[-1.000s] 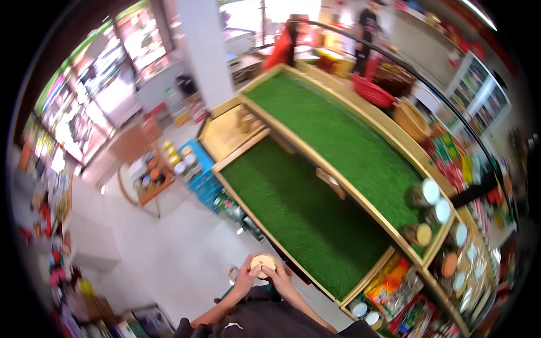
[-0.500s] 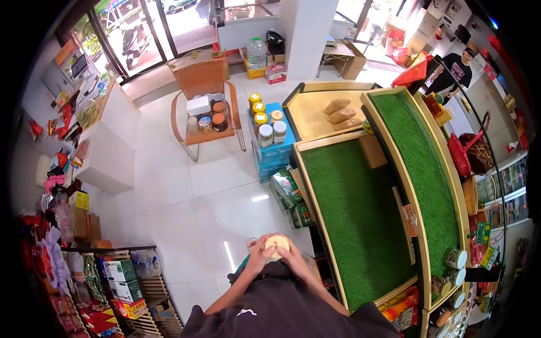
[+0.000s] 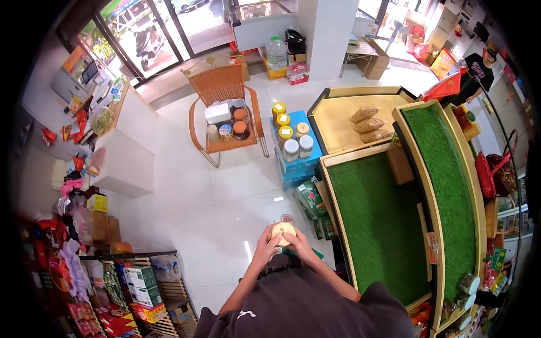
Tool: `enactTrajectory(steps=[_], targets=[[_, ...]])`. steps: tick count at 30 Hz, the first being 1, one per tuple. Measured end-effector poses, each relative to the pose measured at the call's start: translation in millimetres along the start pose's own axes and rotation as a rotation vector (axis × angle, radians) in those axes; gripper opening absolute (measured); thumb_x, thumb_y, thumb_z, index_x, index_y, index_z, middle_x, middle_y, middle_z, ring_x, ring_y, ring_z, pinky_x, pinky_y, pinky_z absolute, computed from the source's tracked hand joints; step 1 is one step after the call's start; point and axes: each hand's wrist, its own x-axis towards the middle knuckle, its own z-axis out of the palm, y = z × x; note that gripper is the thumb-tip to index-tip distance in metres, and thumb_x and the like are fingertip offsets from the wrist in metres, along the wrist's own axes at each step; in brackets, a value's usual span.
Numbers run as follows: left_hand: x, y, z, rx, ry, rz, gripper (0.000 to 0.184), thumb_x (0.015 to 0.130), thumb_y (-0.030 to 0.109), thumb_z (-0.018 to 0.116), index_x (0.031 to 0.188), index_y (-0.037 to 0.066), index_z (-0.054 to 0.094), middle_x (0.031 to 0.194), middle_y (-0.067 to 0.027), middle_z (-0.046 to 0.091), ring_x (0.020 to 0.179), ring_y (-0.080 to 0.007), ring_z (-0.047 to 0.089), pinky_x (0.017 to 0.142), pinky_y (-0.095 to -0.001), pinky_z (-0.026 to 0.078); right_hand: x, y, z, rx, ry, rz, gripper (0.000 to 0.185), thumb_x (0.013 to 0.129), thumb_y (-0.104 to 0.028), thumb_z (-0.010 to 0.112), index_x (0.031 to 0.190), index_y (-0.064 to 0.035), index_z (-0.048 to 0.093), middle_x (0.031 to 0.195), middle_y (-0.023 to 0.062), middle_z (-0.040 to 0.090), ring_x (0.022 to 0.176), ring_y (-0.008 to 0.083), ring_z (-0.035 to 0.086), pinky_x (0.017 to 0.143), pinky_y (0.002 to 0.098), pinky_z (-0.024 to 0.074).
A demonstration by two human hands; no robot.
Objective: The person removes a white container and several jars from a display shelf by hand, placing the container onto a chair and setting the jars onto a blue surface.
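In front of my body I hold a round jar with a pale yellow lid (image 3: 283, 232), seen from above. My left hand (image 3: 267, 247) wraps round its left side, and my right hand (image 3: 301, 246) wraps round the right. Both thumbs lie on the lid, close together. A small reddish mark shows on the lid; the jar's body is mostly hidden under the lid and my fingers.
Right of me stands a wooden display stand with green turf (image 3: 377, 225); bagged goods (image 3: 369, 125) lie behind it. Jars (image 3: 291, 150) stand on a blue box (image 3: 304, 167). A chair (image 3: 221, 90) carries more jars. Shelves (image 3: 141, 281) are at left; a person (image 3: 478, 73) stands far right.
The view has shifted, so the room sits farther right in it. My hands and the jar appear slightly higher, and both hands keep their grip. The person at far right has moved a little.
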Motion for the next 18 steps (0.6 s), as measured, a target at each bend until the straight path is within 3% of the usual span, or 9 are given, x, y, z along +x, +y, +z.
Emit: enactTrajectory(steps=[9,14,16,18], targets=[[88.6,51.0,13.4,-0.004,0.078,-0.071,0.041,0.093,0.018,0.053,0.129,-0.001,0.045,0.117,-0.0100,0.055,0.106,-0.0152,0.053,0.092,-0.0279,0.043,77.6,-68.5,-21.3,0.022,-0.073,0.021,0.060,0.090,-0.042,0.058,0.136,-0.0076,0.041,0.129,0.0094,0.049,0.119,0.0209,0.048,0.098,0.0376,0.0418],[132.3,54.9,26.1,0.020,-0.071,-0.084,0.041,0.093,0.018,0.053,0.129,0.000,0.046,0.118,-0.0100,0.055,0.108,-0.0151,0.052,0.092,-0.0276,0.042,93.6,-80.9,-46.9,-0.035,0.059,0.012,0.063,0.087,-0.046,0.057,0.133,-0.0056,0.043,0.123,0.0087,0.052,0.113,0.0198,0.053,0.092,0.0387,0.0454],[147.8,51.5,29.0,-0.009,-0.087,-0.119,0.043,0.093,0.020,0.056,0.129,0.000,0.046,0.119,-0.0100,0.055,0.110,-0.0157,0.052,0.094,-0.0282,0.041,97.0,-84.2,-52.3,0.091,0.085,-0.021,0.060,0.088,-0.040,0.060,0.134,-0.0063,0.042,0.124,0.0090,0.052,0.114,0.0211,0.052,0.094,0.0370,0.0451],[165.3,44.1,28.4,0.169,-0.121,-0.098,0.046,0.091,0.024,0.060,0.128,0.000,0.047,0.120,-0.0099,0.055,0.111,-0.0162,0.051,0.096,-0.0290,0.040,102.7,-85.1,-54.1,0.141,0.123,-0.030,0.058,0.088,-0.041,0.060,0.132,-0.0065,0.044,0.120,0.0087,0.054,0.110,0.0198,0.054,0.090,0.0354,0.0467]])
